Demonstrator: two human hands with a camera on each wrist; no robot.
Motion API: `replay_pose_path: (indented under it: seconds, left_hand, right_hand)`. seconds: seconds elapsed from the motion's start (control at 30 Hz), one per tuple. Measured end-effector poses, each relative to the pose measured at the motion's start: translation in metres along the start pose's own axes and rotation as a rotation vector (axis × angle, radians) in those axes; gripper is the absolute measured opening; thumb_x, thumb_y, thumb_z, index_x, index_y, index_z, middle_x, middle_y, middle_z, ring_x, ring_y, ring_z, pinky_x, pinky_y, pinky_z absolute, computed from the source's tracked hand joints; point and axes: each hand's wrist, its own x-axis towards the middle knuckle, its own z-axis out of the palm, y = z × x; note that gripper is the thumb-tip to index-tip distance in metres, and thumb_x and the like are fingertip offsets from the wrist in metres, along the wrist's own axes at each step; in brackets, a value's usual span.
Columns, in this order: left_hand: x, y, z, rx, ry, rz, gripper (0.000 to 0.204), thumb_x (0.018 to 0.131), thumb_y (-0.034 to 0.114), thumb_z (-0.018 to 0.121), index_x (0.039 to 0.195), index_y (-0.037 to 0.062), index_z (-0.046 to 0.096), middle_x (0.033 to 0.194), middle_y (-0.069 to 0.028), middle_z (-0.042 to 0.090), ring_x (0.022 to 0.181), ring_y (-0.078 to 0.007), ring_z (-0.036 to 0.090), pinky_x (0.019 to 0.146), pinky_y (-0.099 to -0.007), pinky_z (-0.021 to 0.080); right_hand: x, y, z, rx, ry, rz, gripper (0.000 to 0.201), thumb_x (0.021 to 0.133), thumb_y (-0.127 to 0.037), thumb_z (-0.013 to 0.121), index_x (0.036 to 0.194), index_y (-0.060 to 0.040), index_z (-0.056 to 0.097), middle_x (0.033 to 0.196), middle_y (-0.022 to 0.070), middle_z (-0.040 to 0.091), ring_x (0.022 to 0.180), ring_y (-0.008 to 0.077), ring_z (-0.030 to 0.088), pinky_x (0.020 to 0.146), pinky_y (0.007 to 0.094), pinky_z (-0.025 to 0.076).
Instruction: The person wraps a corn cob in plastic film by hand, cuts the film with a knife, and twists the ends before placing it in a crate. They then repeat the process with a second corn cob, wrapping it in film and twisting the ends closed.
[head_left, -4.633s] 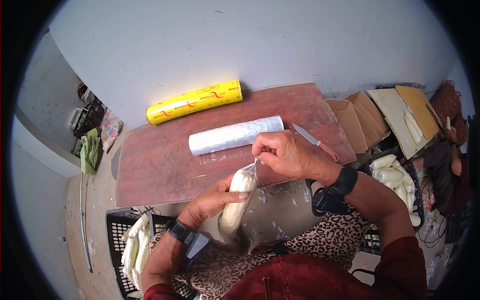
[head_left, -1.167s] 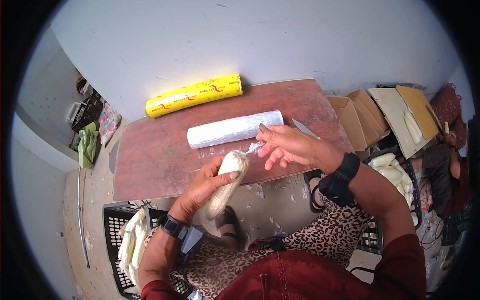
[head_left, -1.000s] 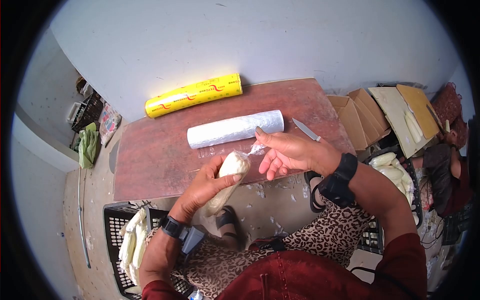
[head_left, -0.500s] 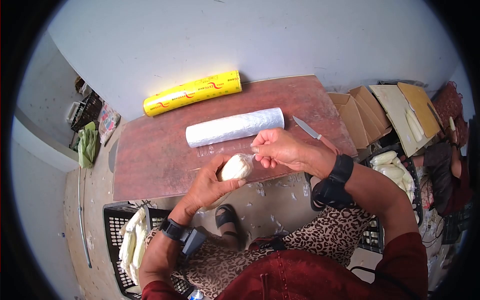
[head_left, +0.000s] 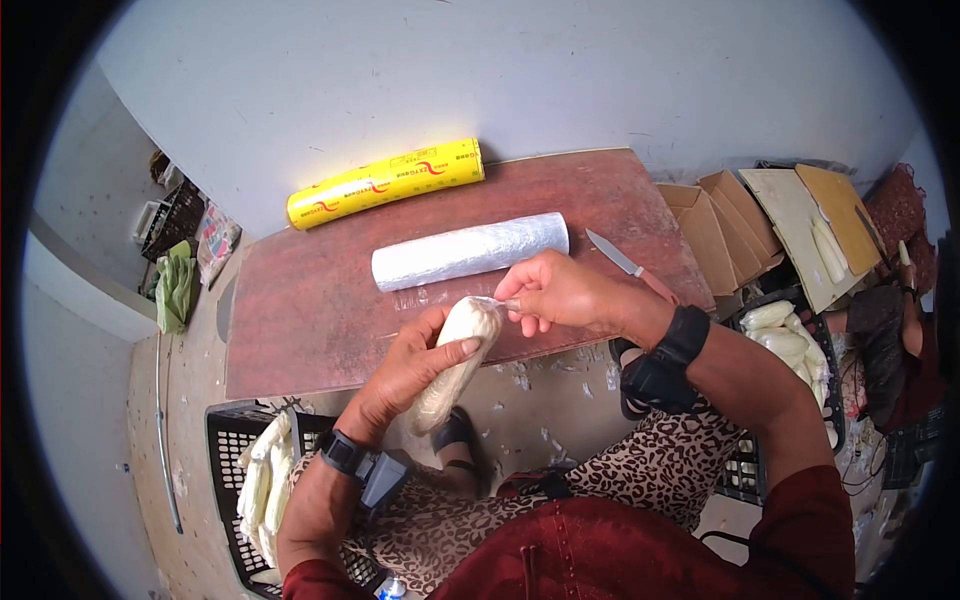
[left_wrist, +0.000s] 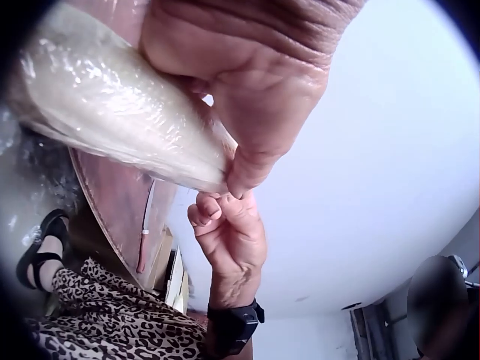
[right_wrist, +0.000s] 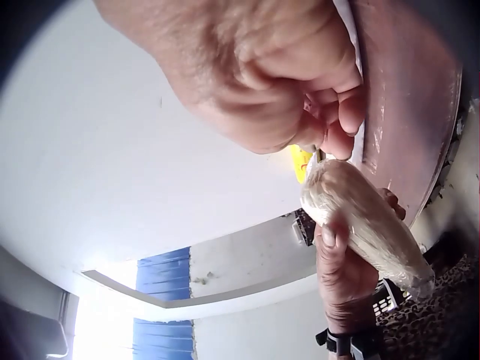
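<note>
Since 0.5 s ago, the wrapped bundle [head_left: 455,360] has tipped: its length now shows in the head view, where mostly its far end showed before. The right hand [head_left: 572,296] has shifted slightly left, closer to that end.

The left hand [head_left: 408,368] grips the bundle near its far end, fingers curled round it and thumb laid across the top. The right hand's thumb and fingertips pinch the clear film at the far end; its other fingers are curled in. The bundle is held at a slant over the near edge of the table [head_left: 290,310], its near end lower and to the left.

Beyond the hands, 2 rolls lie on the table: the silvery film roll [head_left: 468,250] in the middle and the yellow roll [head_left: 385,184] at the far left edge. The knife [head_left: 632,268] lies to the right, its handle pointing near and right. Pale pieces lie in 2 black crates, the left crate [head_left: 232,535] and the right crate [head_left: 838,400]. An open cardboard box [head_left: 735,225] stands right of the table.
</note>
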Motion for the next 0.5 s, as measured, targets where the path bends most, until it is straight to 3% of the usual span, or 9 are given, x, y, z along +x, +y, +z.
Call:
replay_pose_path:
  seconds: [0.13, 0.23, 0.33, 0.43, 0.5]
  left_hand:
    - [0.000, -0.003, -0.002, -0.041, -0.041, -0.023, 0.048, 0.088, 0.033, 0.070, 0.122, 0.0020, 0.056, 0.103, -0.0033, 0.063, 0.091, -0.0098, 0.058, 0.079, -0.0248, 0.048]
    - [-0.001, -0.006, -0.005, -0.186, -0.082, -0.108, 0.050, 0.090, 0.028, 0.066, 0.128, 0.0004, 0.051, 0.105, -0.0088, 0.064, 0.088, -0.0166, 0.064, 0.076, -0.0285, 0.054]
    - [-0.003, -0.006, -0.005, -0.276, -0.097, -0.139, 0.049, 0.090, 0.030, 0.065, 0.126, -0.0003, 0.051, 0.101, -0.0114, 0.064, 0.082, -0.0203, 0.067, 0.073, -0.0314, 0.057]
    - [-0.004, -0.009, -0.007, -0.355, -0.169, -0.168, 0.042, 0.092, 0.031, 0.064, 0.121, 0.0015, 0.056, 0.098, -0.0064, 0.066, 0.078, -0.0126, 0.065, 0.067, -0.0258, 0.055]
    - [-0.005, -0.005, -0.004, -0.354, -0.191, -0.194, 0.043, 0.092, 0.031, 0.065, 0.122, 0.0014, 0.056, 0.098, -0.0060, 0.066, 0.079, -0.0123, 0.065, 0.068, -0.0257, 0.055]
  right_hand:
    - [0.000, -0.001, 0.004, -0.224, -0.038, -0.019, 0.019, 0.093, -0.006, 0.053, 0.104, 0.0060, 0.062, 0.084, 0.0071, 0.065, 0.066, 0.0104, 0.062, 0.057, 0.0252, 0.049]
    - [0.001, 0.000, 0.008, -0.294, -0.041, -0.070, 0.017, 0.091, -0.006, 0.053, 0.100, 0.0037, 0.064, 0.079, 0.0076, 0.065, 0.064, 0.0089, 0.062, 0.056, 0.0268, 0.049]
    - [-0.002, -0.009, 0.012, -0.456, 0.035, -0.070, 0.013, 0.089, -0.005, 0.056, 0.096, 0.0018, 0.065, 0.078, 0.0116, 0.066, 0.063, 0.0154, 0.064, 0.057, 0.0306, 0.050]
    - [0.003, 0.009, 0.016, -0.579, 0.211, -0.474, 0.008, 0.086, -0.003, 0.060, 0.090, 0.0012, 0.064, 0.078, 0.0158, 0.065, 0.067, 0.0274, 0.065, 0.061, 0.0364, 0.050]
    - [0.004, 0.011, 0.014, -0.615, 0.233, -0.545, 0.006, 0.084, -0.003, 0.061, 0.088, 0.0010, 0.063, 0.079, 0.0172, 0.064, 0.071, 0.0333, 0.064, 0.063, 0.0394, 0.050]
